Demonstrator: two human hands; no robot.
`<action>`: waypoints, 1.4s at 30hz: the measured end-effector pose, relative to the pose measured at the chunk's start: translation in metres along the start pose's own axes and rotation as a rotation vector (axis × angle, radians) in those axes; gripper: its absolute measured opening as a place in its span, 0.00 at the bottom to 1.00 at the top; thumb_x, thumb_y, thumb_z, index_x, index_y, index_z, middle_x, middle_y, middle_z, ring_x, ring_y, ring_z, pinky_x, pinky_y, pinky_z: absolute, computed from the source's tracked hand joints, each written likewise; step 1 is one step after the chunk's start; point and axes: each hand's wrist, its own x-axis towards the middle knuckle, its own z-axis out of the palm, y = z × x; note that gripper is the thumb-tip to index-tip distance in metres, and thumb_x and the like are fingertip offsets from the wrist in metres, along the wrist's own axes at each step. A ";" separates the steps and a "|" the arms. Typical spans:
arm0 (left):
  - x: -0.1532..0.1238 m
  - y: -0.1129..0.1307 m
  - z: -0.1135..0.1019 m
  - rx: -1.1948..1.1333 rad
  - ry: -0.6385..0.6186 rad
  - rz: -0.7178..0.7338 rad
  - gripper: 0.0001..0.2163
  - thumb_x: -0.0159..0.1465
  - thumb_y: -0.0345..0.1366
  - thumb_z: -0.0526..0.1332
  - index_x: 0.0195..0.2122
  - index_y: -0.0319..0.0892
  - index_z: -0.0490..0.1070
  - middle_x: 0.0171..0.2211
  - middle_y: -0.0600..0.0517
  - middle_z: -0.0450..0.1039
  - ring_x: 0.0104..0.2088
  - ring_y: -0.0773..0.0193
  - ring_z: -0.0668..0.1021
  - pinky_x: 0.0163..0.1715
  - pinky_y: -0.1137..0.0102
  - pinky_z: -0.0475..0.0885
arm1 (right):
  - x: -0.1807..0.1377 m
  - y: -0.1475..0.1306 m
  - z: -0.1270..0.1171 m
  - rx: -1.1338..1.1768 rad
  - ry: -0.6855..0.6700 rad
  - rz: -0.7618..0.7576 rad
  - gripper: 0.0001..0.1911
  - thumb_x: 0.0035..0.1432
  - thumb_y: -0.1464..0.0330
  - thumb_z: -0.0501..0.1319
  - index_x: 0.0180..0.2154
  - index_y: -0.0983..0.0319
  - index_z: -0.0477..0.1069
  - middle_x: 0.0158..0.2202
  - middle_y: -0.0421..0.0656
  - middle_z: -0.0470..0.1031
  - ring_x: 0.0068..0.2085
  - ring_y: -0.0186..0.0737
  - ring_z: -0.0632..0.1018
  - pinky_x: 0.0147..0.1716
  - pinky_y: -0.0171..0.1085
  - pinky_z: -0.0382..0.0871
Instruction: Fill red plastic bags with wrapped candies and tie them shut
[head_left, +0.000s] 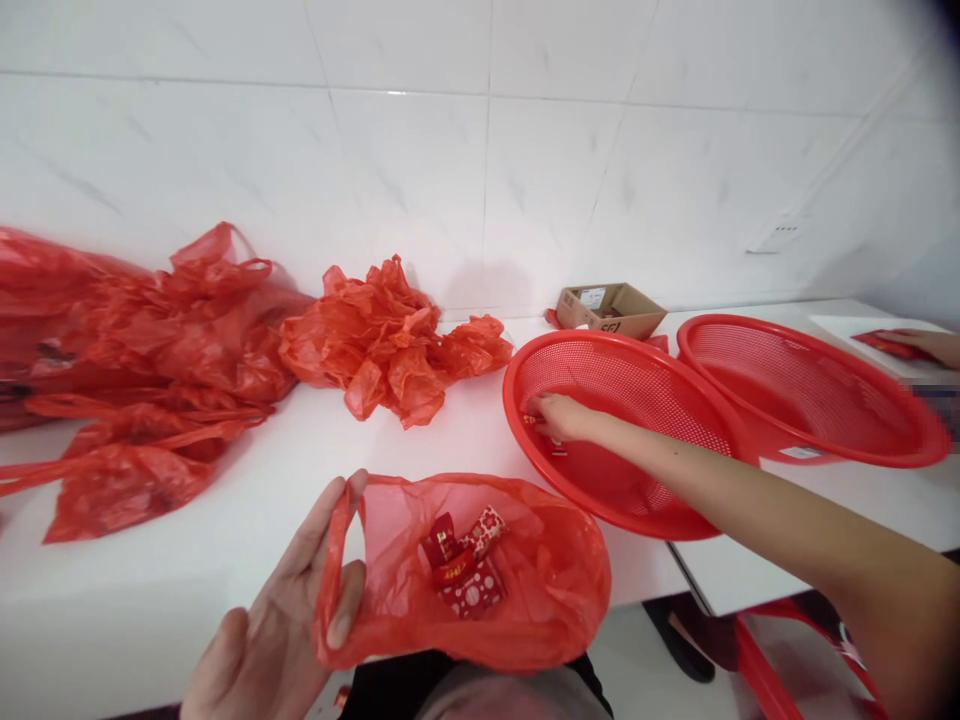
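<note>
My left hand (289, 610) grips one handle of an open red plastic bag (525, 580) at the table's front edge, thumb through the loop. Inside the bag lie a few small red patterned packets (466, 565). My right hand (559, 417) reaches into the nearer red mesh basket (637, 500), its fingers curled down on small red items at the basket's left inner wall; what they hold is too small to name.
A second red mesh basket (817, 400) overlaps behind the first. Crumpled red bags (386, 340) and a larger heap (142, 350) lie at the left by the tiled wall. A small cardboard box (611, 310) stands behind. Another person's hand (926, 345) rests at far right.
</note>
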 end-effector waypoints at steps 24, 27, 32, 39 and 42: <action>0.012 -0.012 -0.016 0.356 0.196 0.064 0.33 0.56 0.37 0.69 0.63 0.50 0.62 0.42 0.47 0.76 0.25 0.69 0.70 0.25 0.73 0.68 | -0.120 -0.110 0.026 -0.582 -0.387 -0.439 0.13 0.50 0.72 0.62 0.40 0.61 0.75 0.36 0.48 0.78 0.31 0.45 0.78 0.27 0.39 0.63; 0.015 -0.019 -0.022 0.311 0.241 0.064 0.27 0.54 0.37 0.71 0.55 0.44 0.69 0.32 0.52 0.75 0.27 0.67 0.72 0.28 0.74 0.69 | -0.127 -0.111 0.027 -0.640 -0.527 -0.390 0.08 0.52 0.73 0.60 0.35 0.62 0.77 0.31 0.48 0.79 0.31 0.45 0.79 0.28 0.39 0.64; 0.015 -0.012 -0.023 0.301 0.254 0.039 0.11 0.54 0.38 0.71 0.32 0.41 0.70 0.26 0.53 0.72 0.28 0.66 0.73 0.25 0.76 0.68 | -0.127 -0.106 0.032 -0.699 -0.590 -0.411 0.06 0.51 0.75 0.62 0.31 0.62 0.77 0.32 0.48 0.79 0.31 0.46 0.79 0.26 0.40 0.63; 0.014 0.010 -0.016 0.105 0.253 0.138 0.10 0.55 0.38 0.71 0.30 0.40 0.72 0.26 0.55 0.67 0.25 0.71 0.70 0.24 0.78 0.69 | -0.126 -0.112 0.000 -0.521 -0.464 -0.453 0.08 0.50 0.77 0.58 0.29 0.61 0.73 0.28 0.43 0.74 0.27 0.38 0.73 0.25 0.36 0.60; 0.019 0.021 -0.007 0.051 0.189 0.248 0.10 0.53 0.39 0.71 0.32 0.41 0.74 0.27 0.54 0.67 0.25 0.71 0.69 0.23 0.79 0.69 | -0.131 -0.126 -0.040 -0.223 -0.093 -0.578 0.10 0.53 0.78 0.51 0.31 0.60 0.68 0.31 0.40 0.71 0.28 0.34 0.69 0.27 0.35 0.60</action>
